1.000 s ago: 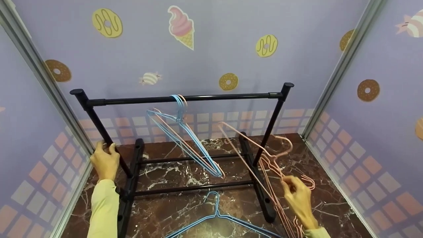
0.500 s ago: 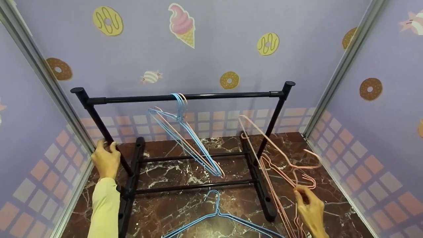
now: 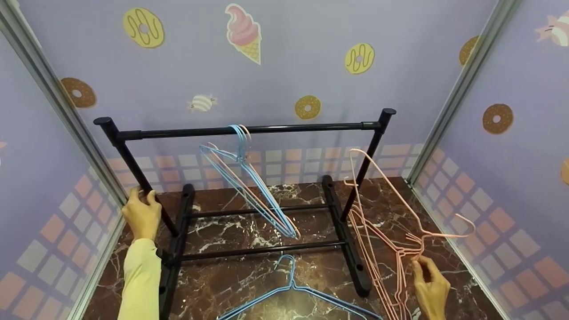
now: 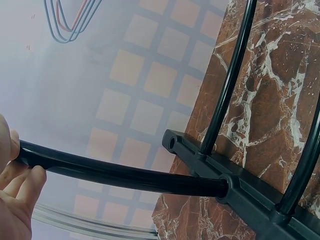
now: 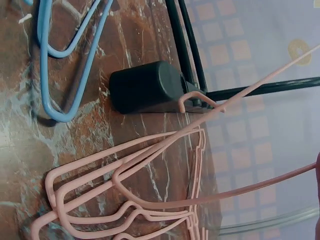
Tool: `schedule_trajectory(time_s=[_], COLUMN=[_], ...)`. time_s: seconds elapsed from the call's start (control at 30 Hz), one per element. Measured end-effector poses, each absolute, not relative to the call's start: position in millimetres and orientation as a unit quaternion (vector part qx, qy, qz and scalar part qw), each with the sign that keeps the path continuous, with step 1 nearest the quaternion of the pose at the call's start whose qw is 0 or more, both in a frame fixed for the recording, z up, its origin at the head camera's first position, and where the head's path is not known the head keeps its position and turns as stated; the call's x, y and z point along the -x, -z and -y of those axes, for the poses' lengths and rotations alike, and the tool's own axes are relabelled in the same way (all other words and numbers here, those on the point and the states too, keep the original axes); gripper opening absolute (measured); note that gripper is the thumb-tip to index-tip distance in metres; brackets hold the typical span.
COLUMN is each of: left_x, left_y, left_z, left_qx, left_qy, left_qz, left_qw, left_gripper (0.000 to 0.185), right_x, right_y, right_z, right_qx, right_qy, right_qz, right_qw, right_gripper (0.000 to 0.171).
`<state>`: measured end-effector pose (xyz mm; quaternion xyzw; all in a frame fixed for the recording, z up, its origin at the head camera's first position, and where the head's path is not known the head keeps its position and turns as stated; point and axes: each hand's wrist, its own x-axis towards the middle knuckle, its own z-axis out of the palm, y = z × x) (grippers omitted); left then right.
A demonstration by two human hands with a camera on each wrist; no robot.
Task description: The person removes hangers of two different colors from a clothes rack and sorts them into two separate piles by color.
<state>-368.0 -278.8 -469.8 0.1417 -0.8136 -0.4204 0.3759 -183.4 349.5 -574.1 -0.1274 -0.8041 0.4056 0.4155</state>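
Right hand (image 3: 431, 286): pinching pink hanger (image 3: 394, 187)
Pink hanger: extends beyond fingertips toward tabletop's (image 3: 240, 275) back edge
Left hand (image 3: 142, 216): gripping left rack post (image 3: 134, 171)

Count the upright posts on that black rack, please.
2: the left post, gripped by the left hand, and the right post, crossed in the head view by the pink hanger that the right hand pinches. None seems hidden.
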Motion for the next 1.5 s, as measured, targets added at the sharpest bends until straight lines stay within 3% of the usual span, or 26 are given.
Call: schedule_trajectory(time_s=[0.27,0.47,0.87,1.5], left_x=[368,369,369,368], left_y=[469,469,470,470], left_z=[280,282,281,279], left_qx=[-0.142,-0.142,-0.145,-0.138], left_qy=[0.419,0.419,0.421,0.428], left_qz=[0.813,0.813,0.814,0.811], left_qw=[0.379,0.379,0.373,0.374], left_gripper=[0.025,0.026,0.025,0.024], right_x=[185,188,217,244], right_y=[580,587,590,609], right_z=[-362,-372,-378,-395], right_qx=[0.154,0.195,0.235,0.227], right_qy=[-0.474,-0.524,-0.435,-0.402], right_qz=[0.771,0.754,0.84,0.88], right_qw=[0.396,0.345,0.222,0.11], right_gripper=[0.007,0.012,0.019,0.024])
